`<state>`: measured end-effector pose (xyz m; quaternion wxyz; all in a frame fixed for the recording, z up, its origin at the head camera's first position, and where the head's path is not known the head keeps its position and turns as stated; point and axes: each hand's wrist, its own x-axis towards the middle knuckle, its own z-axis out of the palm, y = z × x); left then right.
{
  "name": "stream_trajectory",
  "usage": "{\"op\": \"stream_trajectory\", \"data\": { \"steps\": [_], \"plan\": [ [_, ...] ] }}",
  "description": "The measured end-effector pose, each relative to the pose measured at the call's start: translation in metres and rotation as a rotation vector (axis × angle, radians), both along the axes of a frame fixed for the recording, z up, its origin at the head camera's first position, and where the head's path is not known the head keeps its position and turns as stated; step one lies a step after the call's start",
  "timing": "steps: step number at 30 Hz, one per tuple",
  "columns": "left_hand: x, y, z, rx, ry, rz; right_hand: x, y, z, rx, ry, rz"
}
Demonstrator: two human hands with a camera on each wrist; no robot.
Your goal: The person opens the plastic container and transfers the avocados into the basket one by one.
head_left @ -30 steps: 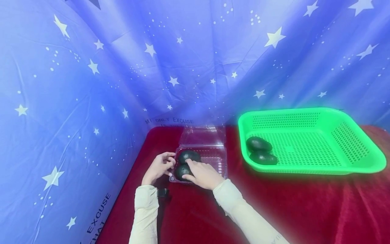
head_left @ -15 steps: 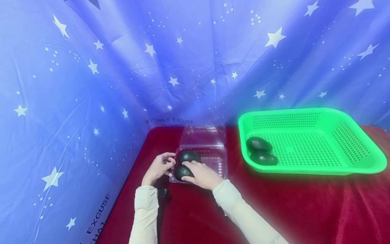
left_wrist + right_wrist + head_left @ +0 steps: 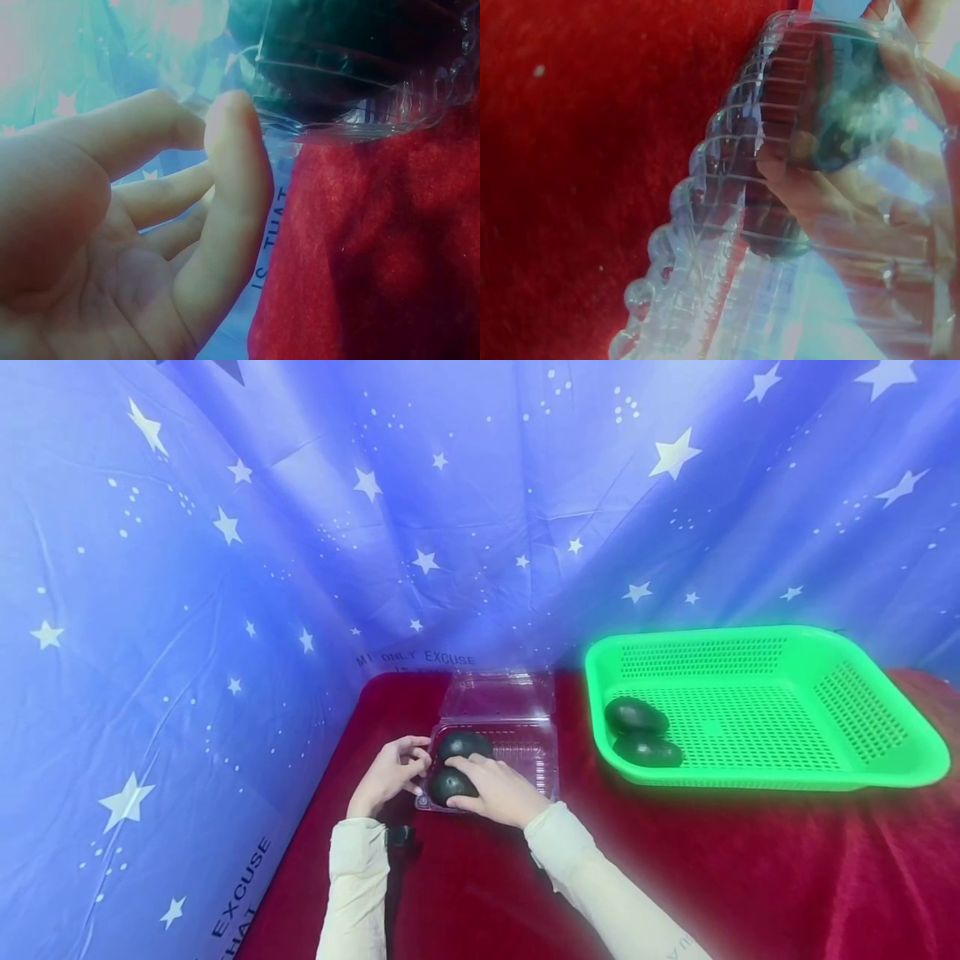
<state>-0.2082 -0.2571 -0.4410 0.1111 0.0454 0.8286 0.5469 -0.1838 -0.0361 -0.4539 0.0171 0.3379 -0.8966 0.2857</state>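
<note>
Two dark, glossy avocados lie in the near-left part of a clear plastic clamshell box (image 3: 536,777), one behind the other. Its lid (image 3: 498,695) stands back, away from the base. My right hand (image 3: 498,787) reaches in from the right and holds the front avocado (image 3: 450,783), fingers over its top and thumb at its near side. Behind it rests the other avocado (image 3: 463,745). My left hand (image 3: 390,774) pinches at the box's left edge with thumb and forefinger. In the left wrist view, the thumb (image 3: 232,150) overlaps the box's corner, partly hiding the contact.
A green perforated basket (image 3: 847,777) stands to the right, with two more dark avocados (image 3: 637,716) at its left end. Red cloth (image 3: 465,893) covers the table. A blue star-patterned curtain (image 3: 450,502) hangs behind and to the left.
My right forefinger has shifted from the rear avocado down onto the front one, baring more of the rear avocado. My left hand, box and basket keep their places.
</note>
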Motion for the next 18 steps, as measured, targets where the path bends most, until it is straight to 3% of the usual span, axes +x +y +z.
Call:
{"op": "stream_trajectory", "data": {
  "steps": [3,8,11,18],
  "plan": [
    [0.001,0.001,0.003,0.005,-0.013,-0.002,-0.001,0.001,-0.001,-0.008,0.011,0.001],
    [0.009,0.007,0.020,0.012,-0.032,-0.016,0.000,0.006,0.002,-0.024,0.021,0.008],
    [0.011,0.008,0.025,0.020,-0.027,-0.028,0.000,0.010,0.005,-0.030,0.019,0.003],
    [-0.001,-0.001,0.002,0.003,-0.012,-0.013,0.000,0.019,0.011,-0.033,0.041,-0.007]
  ]
}}
